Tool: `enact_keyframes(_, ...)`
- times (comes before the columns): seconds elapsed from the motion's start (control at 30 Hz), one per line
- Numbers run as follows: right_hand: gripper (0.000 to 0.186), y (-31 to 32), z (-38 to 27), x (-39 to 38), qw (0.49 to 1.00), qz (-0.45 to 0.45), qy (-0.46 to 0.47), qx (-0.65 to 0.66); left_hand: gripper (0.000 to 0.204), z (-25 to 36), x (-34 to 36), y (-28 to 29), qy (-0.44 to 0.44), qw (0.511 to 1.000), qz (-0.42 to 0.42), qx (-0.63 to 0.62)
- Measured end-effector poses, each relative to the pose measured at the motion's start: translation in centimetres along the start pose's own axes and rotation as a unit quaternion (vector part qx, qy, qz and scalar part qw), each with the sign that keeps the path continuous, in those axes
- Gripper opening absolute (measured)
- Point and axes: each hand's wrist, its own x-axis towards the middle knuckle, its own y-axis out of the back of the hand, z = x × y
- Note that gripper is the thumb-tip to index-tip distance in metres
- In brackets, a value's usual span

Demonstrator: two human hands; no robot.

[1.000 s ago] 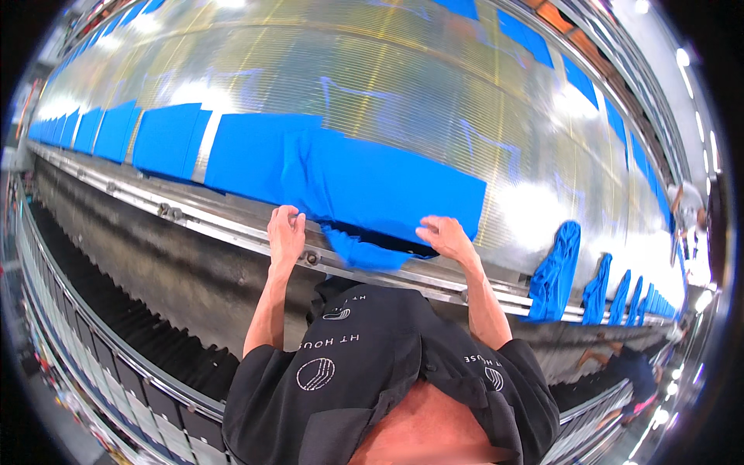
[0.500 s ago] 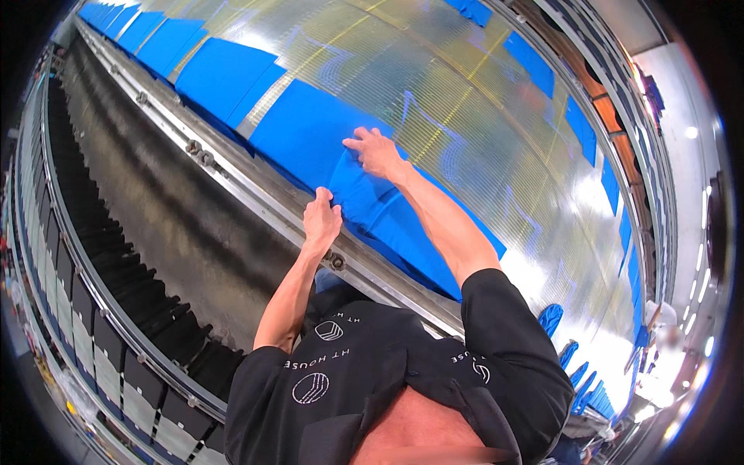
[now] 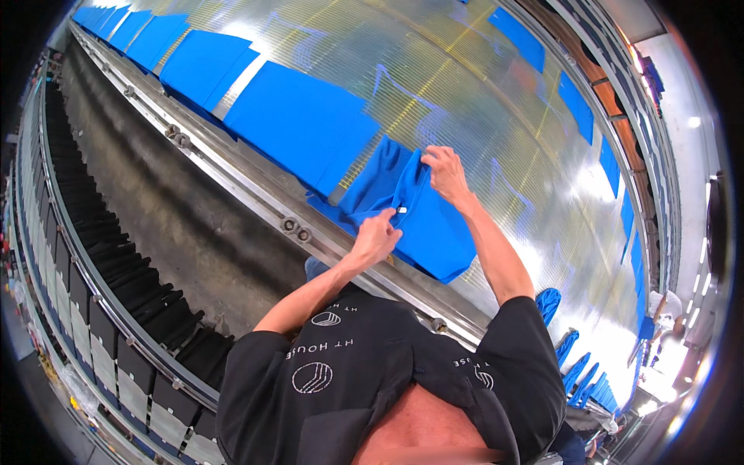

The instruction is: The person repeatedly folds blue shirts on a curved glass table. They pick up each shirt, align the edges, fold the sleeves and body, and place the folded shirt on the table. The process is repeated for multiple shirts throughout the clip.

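A blue fabric piece (image 3: 443, 242) lies partly folded on the long glossy, ribbed table (image 3: 496, 108), with a small white tag (image 3: 401, 210) at its fold. My left hand (image 3: 376, 234) pinches its near edge just left of the tag. Above and to the right, my right hand (image 3: 443, 172) grips the raised fold with curled fingers. A flat blue panel (image 3: 287, 124) lies just up and left of this piece, a narrow strip of table showing between them.
A metal rail (image 3: 325, 250) with bolts runs along the table's near edge. More blue panels (image 3: 155, 43) line both sides, and bunched blue pieces (image 3: 548, 302) sit at right. Black items (image 3: 147, 279) line a lower rack at left. Another person (image 3: 666, 310) stands at far right.
Both hands have shifted right with the blue piece, pulling it apart from the flat panel beside it. Its fold is now raised, showing the white tag.
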Motion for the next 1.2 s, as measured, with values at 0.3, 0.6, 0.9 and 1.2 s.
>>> enact_keyframes(0.3,0.015,-1.8,0.8,-2.6,0.982,0.101,-0.049,0.150,0.019,-1.9,-4.1,-1.0,-0.080,0.917,0.278,0.274)
enact_keyframes(0.6,0.017,-1.9,0.4,0.0,0.968,0.019,-0.141,0.206,0.033,-2.6,-4.6,-2.6,-0.056,0.857,0.343,0.380)
enact_keyframes(0.9,0.011,0.1,2.5,-2.5,0.980,-0.002,-0.082,0.179,0.007,-3.0,-3.4,-1.6,-0.078,0.881,0.323,0.336)
enact_keyframes(1.2,0.009,1.5,5.0,-7.0,0.991,0.015,-0.015,0.136,0.014,-1.7,-3.1,-3.2,-0.088,0.896,0.320,0.295)
